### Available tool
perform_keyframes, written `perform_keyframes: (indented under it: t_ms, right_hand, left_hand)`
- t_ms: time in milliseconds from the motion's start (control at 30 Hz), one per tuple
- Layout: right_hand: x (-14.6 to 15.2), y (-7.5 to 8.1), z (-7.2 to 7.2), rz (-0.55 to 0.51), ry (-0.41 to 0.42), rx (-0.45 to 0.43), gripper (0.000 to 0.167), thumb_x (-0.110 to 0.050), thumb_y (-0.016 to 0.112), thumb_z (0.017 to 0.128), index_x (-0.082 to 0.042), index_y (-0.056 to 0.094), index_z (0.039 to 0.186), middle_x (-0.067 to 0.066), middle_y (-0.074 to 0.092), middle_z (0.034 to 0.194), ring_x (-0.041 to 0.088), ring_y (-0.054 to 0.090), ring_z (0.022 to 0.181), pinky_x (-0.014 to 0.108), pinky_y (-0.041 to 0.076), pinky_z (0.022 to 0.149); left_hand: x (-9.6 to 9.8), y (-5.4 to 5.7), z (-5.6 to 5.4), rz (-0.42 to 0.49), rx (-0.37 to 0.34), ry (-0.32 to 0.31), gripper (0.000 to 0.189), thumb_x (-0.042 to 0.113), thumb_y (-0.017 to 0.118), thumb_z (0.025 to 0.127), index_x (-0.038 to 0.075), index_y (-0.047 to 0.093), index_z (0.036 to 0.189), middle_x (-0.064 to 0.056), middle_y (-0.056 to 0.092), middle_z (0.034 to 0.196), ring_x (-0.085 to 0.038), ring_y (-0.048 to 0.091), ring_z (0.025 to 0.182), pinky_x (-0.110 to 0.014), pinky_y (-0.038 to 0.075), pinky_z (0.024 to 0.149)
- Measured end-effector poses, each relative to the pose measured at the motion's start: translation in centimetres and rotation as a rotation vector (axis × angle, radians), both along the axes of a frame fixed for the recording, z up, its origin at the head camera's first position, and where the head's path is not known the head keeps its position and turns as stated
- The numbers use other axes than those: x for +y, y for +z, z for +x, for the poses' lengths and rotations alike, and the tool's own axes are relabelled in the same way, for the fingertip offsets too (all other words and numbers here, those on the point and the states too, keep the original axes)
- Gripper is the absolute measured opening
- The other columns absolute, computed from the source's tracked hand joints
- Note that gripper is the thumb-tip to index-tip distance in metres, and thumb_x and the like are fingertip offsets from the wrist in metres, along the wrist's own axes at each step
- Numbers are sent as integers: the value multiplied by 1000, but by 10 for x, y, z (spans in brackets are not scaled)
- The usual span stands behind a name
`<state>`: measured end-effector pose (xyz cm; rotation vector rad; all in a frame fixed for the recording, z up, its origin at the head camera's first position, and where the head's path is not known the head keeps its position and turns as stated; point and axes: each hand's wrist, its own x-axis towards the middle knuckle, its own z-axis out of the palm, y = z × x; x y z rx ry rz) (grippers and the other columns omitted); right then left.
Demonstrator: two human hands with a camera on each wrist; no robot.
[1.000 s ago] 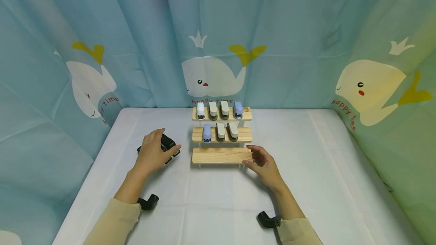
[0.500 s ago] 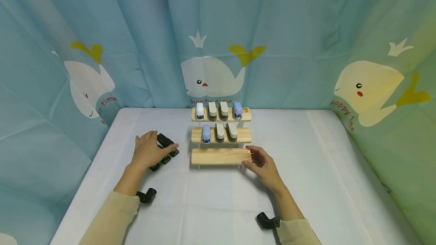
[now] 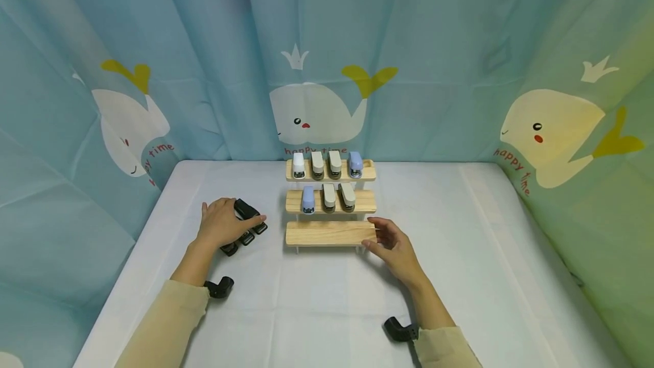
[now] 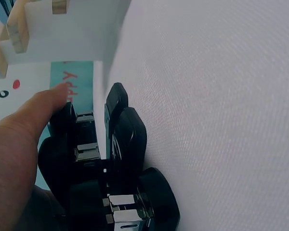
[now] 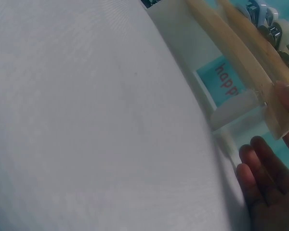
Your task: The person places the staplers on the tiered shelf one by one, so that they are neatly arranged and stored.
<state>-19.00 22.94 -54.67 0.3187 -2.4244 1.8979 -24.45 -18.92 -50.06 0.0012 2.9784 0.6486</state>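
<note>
My left hand (image 3: 221, 223) spans several black staplers (image 3: 248, 209) lying side by side on the table, left of the stand. In the left wrist view, its thumb (image 4: 43, 103) reaches over the farthest stapler's end, and metal parts show between the black staplers (image 4: 127, 139); the other fingertips are hidden. My right hand (image 3: 395, 249) holds the right end of the wooden stand's bare lowest shelf (image 3: 329, 234). In the right wrist view, the thumb (image 5: 286, 96) presses the end of the board (image 5: 245, 65), with fingers curled below and behind it.
On the middle shelf stand a blue mini stapler (image 3: 308, 200) and two beige ones (image 3: 329, 197). The top shelf bears a white stapler (image 3: 298, 166), beige ones (image 3: 317, 165) and a blue one (image 3: 355, 164). A whale-print curtain (image 3: 434, 101) surrounds the white table (image 3: 327, 311).
My left hand has drawn back a little to the left, and the black staplers' front ends show more, in a row. My right hand stays at the shelf end.
</note>
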Motion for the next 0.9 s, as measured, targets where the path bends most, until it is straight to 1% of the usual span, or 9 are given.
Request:
perform_keyframes:
  t_ms: [267, 400, 700, 900]
  right_hand:
    - [0, 2, 0, -5, 1, 6, 57, -9, 82, 89, -7, 59, 141, 17, 64, 135, 12, 64, 112, 19, 52, 93]
    - [0, 2, 0, 1, 0, 0, 57, -10, 82, 89, -8, 59, 141, 17, 64, 133, 12, 64, 112, 19, 52, 94]
    - [-1, 3, 1, 6, -3, -11, 58, -11, 82, 89, -9, 58, 141, 16, 64, 131, 15, 63, 112, 20, 51, 94]
    - [-1, 2, 2, -1, -2, -15, 58, -11, 82, 89, -8, 58, 141, 17, 64, 131, 16, 63, 113, 19, 51, 94]
  left_hand:
    - [-2, -1, -6, 11, 2, -1, 116, 78, 68, 82, -13, 41, 150, -36, 43, 154, -52, 33, 148, -74, 3, 123]
    - [-4, -1, -8, 22, -2, -4, 117, 77, 69, 81, -14, 42, 148, -37, 45, 151, -52, 36, 146, -73, 5, 124]
    - [-1, -3, -5, 51, 28, 0, 116, 77, 70, 80, -15, 43, 146, -36, 49, 146, -51, 40, 143, -69, 8, 126]
    - [1, -2, -3, 91, 37, 6, 114, 75, 72, 80, -12, 42, 148, -34, 48, 149, -50, 38, 145, -65, 5, 128]
